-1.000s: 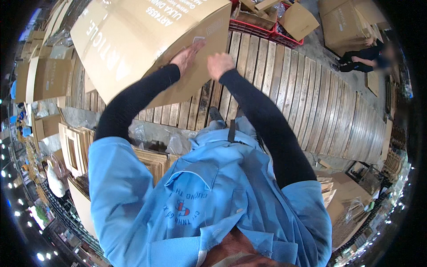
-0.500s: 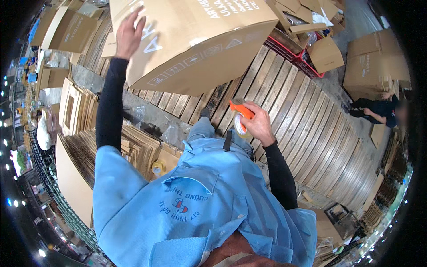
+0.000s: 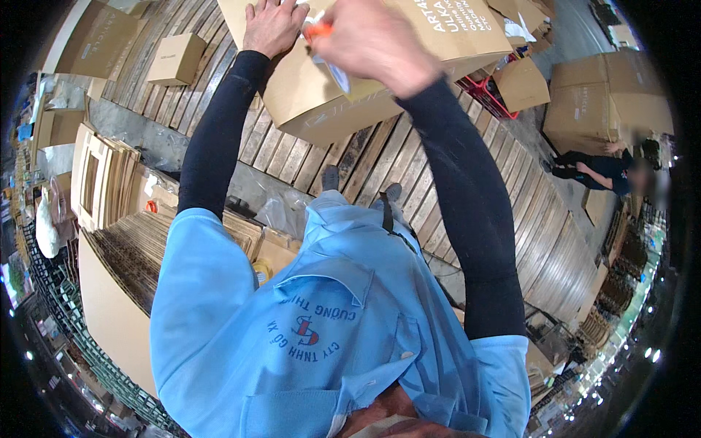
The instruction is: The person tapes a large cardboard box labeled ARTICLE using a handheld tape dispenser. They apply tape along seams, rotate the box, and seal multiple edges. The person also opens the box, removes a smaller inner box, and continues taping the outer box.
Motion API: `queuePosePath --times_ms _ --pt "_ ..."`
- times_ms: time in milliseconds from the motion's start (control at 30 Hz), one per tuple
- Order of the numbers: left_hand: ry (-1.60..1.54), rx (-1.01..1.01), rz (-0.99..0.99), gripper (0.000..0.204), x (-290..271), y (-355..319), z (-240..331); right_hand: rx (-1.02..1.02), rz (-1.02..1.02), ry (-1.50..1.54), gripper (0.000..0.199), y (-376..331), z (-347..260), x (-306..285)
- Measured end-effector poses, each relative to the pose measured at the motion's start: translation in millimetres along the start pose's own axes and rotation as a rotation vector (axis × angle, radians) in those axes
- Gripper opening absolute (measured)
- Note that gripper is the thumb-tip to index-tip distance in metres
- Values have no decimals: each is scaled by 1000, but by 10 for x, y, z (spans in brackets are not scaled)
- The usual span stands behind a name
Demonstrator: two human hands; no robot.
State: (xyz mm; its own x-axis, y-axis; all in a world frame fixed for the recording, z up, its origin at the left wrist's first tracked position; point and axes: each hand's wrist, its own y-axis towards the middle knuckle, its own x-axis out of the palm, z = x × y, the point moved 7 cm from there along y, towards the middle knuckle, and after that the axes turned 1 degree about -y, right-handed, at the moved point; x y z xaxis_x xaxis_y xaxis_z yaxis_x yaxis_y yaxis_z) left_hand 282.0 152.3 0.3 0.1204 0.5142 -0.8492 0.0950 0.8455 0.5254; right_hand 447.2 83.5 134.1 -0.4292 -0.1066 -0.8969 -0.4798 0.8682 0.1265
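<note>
A large brown cardboard box [image 3: 314, 95] with white print stands in front of me at the top of the view. On its left part rests my left hand [image 3: 272, 29], open, its fingers spread over the cardboard. My right hand [image 3: 376, 45], blurred by motion, is closed around an orange tape dispenser [image 3: 320, 31]. The tape roll [image 3: 339, 77] of the dispenser shows below the hand, over the box. The dispenser's front is close beside the left fingertips. Much of the dispenser is hidden by my right hand.
Under the box lies a slatted wooden platform [image 3: 529, 212]. A small carton [image 3: 177, 60] sits on slats to the left. Stacked cardboard sheets [image 3: 131, 255] flank my left side. A red crate [image 3: 491, 95] stands right of the box; a co-worker [image 3: 595, 171] is farther right by large cartons.
The tilted box has come down and now sits lower and flatter. My left hand has shifted right onto it. My right hand has carried the tape dispenser up and forward to the box.
</note>
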Motion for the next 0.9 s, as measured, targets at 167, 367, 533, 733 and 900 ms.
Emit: queuePosePath --times_ms 167,367,533,733,900 --pt "-40 -27 -22 39 -91 69 47 -92 -14 -202 29 -8 -27 286" --pt "-110 -33 -2 41 -161 -23 -64 -44 -157 -173 27 -789 25 228" --pt "-315 504 -5 54 -515 -233 620 38 93 12 38 -1900 306 453" --pt "222 1103 -546 78 -577 -1658 1720 141 139 11 41 -2236 584 1119" --pt "713 1156 -591 66 -156 -1870 1610 73 52 -91 16 -1685 552 1174"
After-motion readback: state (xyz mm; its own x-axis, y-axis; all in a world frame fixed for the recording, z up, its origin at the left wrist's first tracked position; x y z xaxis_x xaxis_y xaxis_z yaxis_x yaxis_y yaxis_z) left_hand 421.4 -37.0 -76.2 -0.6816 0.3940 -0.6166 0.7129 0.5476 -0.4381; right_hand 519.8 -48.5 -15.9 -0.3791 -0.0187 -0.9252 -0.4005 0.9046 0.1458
